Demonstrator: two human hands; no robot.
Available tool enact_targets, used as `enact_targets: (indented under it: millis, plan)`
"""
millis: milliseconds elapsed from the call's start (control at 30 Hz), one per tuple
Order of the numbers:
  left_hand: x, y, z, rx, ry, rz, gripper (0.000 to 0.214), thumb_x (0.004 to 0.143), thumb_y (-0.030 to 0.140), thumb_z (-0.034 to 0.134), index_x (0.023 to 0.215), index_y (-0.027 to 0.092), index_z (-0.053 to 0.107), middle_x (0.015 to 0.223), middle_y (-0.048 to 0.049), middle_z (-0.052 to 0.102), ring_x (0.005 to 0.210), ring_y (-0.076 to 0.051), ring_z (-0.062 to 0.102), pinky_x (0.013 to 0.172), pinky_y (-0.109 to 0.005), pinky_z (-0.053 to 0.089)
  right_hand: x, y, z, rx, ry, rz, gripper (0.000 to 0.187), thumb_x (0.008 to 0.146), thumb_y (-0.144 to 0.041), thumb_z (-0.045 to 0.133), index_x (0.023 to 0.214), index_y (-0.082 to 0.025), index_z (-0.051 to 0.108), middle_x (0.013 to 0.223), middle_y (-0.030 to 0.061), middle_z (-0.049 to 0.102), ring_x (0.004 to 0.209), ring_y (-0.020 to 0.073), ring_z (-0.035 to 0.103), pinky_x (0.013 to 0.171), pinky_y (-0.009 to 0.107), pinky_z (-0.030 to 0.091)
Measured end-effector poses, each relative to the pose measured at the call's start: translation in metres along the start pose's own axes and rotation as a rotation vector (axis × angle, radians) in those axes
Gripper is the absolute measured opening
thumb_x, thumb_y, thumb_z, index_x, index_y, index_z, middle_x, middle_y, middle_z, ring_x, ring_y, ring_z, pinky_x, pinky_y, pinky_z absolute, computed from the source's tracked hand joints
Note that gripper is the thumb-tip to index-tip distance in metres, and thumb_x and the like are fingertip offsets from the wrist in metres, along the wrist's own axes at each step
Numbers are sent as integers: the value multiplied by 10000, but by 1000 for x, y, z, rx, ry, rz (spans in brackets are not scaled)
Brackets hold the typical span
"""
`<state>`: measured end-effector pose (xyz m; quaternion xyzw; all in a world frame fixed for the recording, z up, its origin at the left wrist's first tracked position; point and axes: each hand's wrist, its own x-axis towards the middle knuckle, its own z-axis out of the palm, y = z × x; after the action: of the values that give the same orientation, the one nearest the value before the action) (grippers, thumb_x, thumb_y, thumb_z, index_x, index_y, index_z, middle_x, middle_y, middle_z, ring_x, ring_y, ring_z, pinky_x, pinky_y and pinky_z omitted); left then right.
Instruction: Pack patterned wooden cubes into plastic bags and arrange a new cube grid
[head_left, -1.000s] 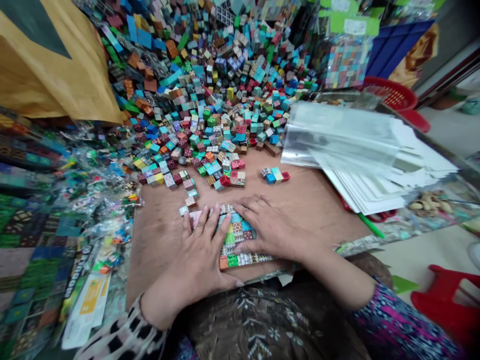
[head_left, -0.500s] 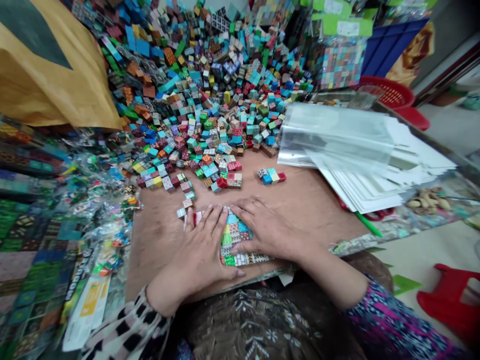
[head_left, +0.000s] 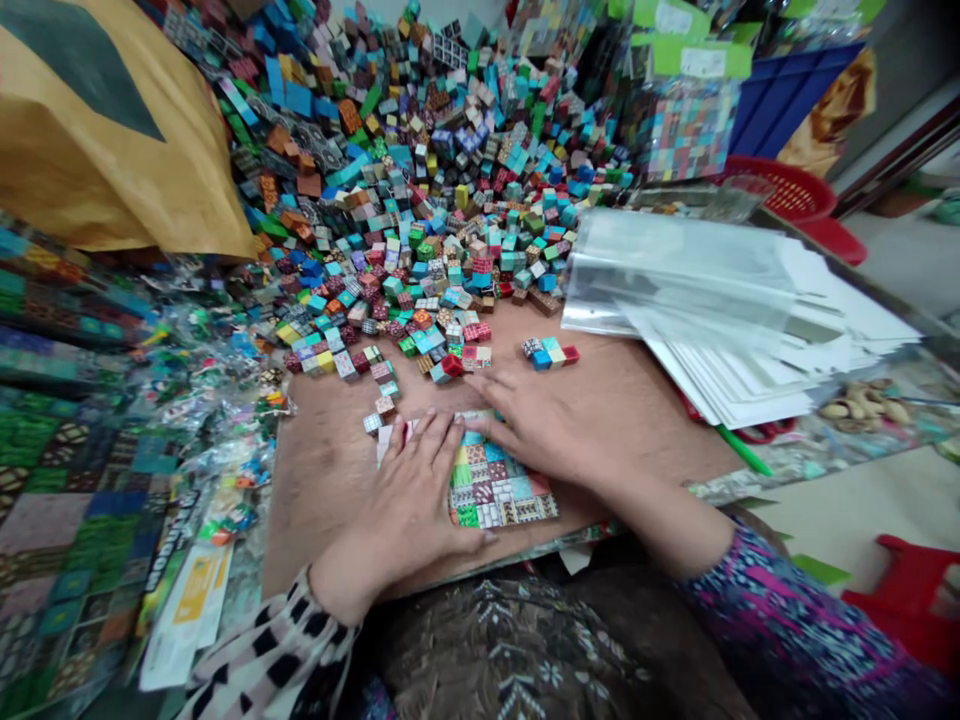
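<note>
A flat block of small patterned cubes lies packed together on the brown board near its front edge. My left hand lies flat over the block's left part, fingers stretched out and spread, thumb along its front edge. My right hand rests palm down across the block's far right side, fingers extended leftward towards my left hand's fingertips. Neither hand grips anything. A short row of three cubes sits apart just beyond my right hand.
A big heap of loose coloured cubes fills the back of the board. A stack of clear sleeves and white cards lies at the right. Packed bags of cubes pile up at the left, a brown sack behind them.
My right hand has slid up and to the right, uncovering more of the block's front right cubes. My left hand stays flat on the block's left part.
</note>
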<state>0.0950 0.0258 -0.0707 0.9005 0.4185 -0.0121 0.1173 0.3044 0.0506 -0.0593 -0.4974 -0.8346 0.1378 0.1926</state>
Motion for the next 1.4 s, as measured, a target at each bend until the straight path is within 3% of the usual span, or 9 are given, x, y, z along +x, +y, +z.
enact_targets:
  millis: [67, 200, 333, 500, 600, 700, 800, 1267, 1400]
  plan:
    - [0, 1, 0, 2, 0, -2, 1193, 581, 689, 732, 1518, 96, 293, 1584, -245, 343, 1471, -425, 297, 1231, -609, 108, 22, 0, 0, -96, 46, 11, 380, 983, -240, 500, 1336, -123, 575, 1314, 166, 597, 1201, 292, 540, 1010, 444, 457]
    - [0, 2, -1, 2, -17, -11, 1211, 577, 680, 743, 1528, 98, 271, 1596, -248, 316, 1481, -426, 274, 1230, -603, 132, 62, -4, 2, -299, 4, 46, 282, 954, -247, 557, 1189, -133, 664, 1190, 178, 599, 1115, 328, 505, 874, 436, 448]
    - [-1, 3, -2, 13, -39, -13, 1224, 585, 671, 743, 1529, 70, 249, 1618, -266, 242, 1498, -427, 226, 1223, -617, 133, 76, -4, 5, -380, -38, -21, 185, 952, -224, 546, 1028, -157, 701, 1146, 164, 597, 1095, 327, 487, 836, 419, 418]
    - [-2, 5, -5, 8, -62, -22, 1181, 615, 646, 734, 1530, 75, 252, 1629, -240, 232, 1514, -403, 191, 1238, -590, 118, 50, 17, -9, -90, 69, -9, 140, 921, -276, 638, 1003, -168, 672, 1046, 100, 627, 1020, 260, 556, 842, 373, 450]
    - [-1, 5, -6, -6, -67, -14, 1173, 623, 656, 722, 1528, 74, 254, 1626, -240, 238, 1514, -403, 190, 1238, -591, 125, 21, 33, -23, 112, 101, 112, 121, 900, -238, 665, 1012, -192, 669, 968, 59, 650, 906, 210, 602, 780, 331, 472]
    - [0, 4, -4, -12, -61, -16, 1179, 620, 659, 725, 1523, 60, 260, 1619, -248, 255, 1510, -413, 197, 1237, -597, 128, -5, 43, -26, 110, 28, 210, 86, 880, -249, 694, 953, -204, 697, 928, 62, 662, 876, 218, 609, 763, 344, 479]
    - [0, 2, -2, -12, -39, -17, 1205, 603, 676, 730, 1523, 57, 256, 1614, -258, 262, 1502, -427, 213, 1233, -613, 124, -19, 49, -20, 159, -60, 218, 96, 922, -262, 652, 929, -193, 718, 919, 75, 671, 881, 221, 614, 784, 361, 493]
    - [-3, -2, 5, 10, 16, 16, 1226, 593, 713, 719, 1532, 117, 205, 1606, -238, 298, 1494, -413, 248, 1233, -596, 144, -32, 53, -17, 124, -147, 73, 243, 984, -190, 506, 982, -198, 749, 1085, 111, 689, 1009, 225, 635, 923, 410, 522]
    - [-3, -1, 3, 9, 7, 12, 1221, 599, 709, 718, 1532, 111, 205, 1607, -242, 294, 1493, -419, 246, 1232, -596, 147, -37, 51, -16, 138, -121, 63, 291, 990, -187, 475, 1167, -211, 704, 1195, 118, 686, 1114, 247, 630, 985, 468, 518]
